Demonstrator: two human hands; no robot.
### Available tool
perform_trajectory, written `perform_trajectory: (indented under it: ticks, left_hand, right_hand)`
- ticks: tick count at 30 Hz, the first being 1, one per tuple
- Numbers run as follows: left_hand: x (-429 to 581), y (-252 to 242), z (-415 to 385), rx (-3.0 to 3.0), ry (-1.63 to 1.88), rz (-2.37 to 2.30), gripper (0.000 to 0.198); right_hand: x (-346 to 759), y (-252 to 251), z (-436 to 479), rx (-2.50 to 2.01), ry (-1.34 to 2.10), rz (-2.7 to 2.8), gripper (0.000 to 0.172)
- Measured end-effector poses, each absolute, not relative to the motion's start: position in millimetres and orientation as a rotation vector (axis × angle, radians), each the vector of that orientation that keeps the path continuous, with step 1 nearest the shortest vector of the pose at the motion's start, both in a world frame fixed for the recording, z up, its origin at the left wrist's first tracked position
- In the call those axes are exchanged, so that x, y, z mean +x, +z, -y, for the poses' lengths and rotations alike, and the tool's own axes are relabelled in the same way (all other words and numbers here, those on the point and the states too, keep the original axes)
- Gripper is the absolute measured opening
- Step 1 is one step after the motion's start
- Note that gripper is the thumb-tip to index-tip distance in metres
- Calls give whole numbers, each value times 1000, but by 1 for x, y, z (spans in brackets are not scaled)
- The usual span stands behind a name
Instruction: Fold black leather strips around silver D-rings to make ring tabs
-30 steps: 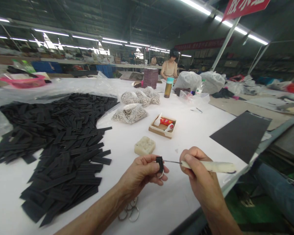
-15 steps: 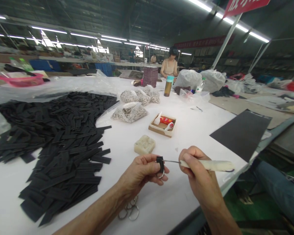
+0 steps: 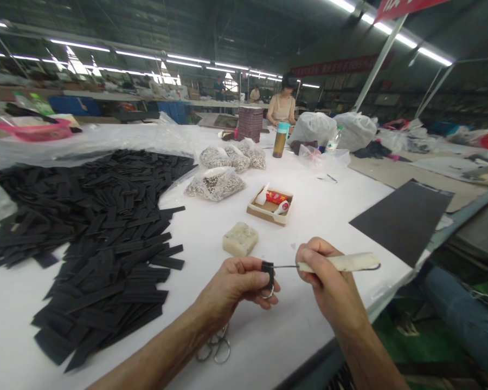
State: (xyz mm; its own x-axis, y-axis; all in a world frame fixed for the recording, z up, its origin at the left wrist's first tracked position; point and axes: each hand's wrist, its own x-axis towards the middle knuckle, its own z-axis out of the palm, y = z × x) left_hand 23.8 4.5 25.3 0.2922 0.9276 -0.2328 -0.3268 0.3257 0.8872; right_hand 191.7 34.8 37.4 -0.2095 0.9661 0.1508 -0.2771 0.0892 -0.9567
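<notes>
My left hand [image 3: 238, 285] pinches a small folded black strip [image 3: 268, 272] with a metal ring [image 3: 269, 294] hanging below it. My right hand [image 3: 329, 284] grips a white-handled tool [image 3: 341, 263] whose thin metal tip [image 3: 284, 266] touches the black strip. Both hands hover over the white table [image 3: 309, 216] near its front edge. A large heap of black strips [image 3: 89, 227] lies to the left. Loose metal rings [image 3: 215, 346] rest on the table under my left forearm.
A pale block [image 3: 239, 239] and a small open box [image 3: 269, 205] sit just beyond my hands. Bags of metal rings [image 3: 215, 184], a bottle [image 3: 280, 140], a black sheet [image 3: 402, 219] and a pink basin [image 3: 34, 129] are around. A person [image 3: 282, 105] sits at the far end.
My right hand and the tool have risen slightly and tilted, the handle end lifting. The left hand holds the strip about where it was.
</notes>
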Motion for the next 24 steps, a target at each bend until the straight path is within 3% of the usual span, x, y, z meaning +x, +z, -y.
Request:
perform_trajectory:
  ticks: [24]
  left_hand:
    - [26,31,-2,875,931,-1064,18]
  right_hand:
    - [175,51,-87,-881,1545,1617,36]
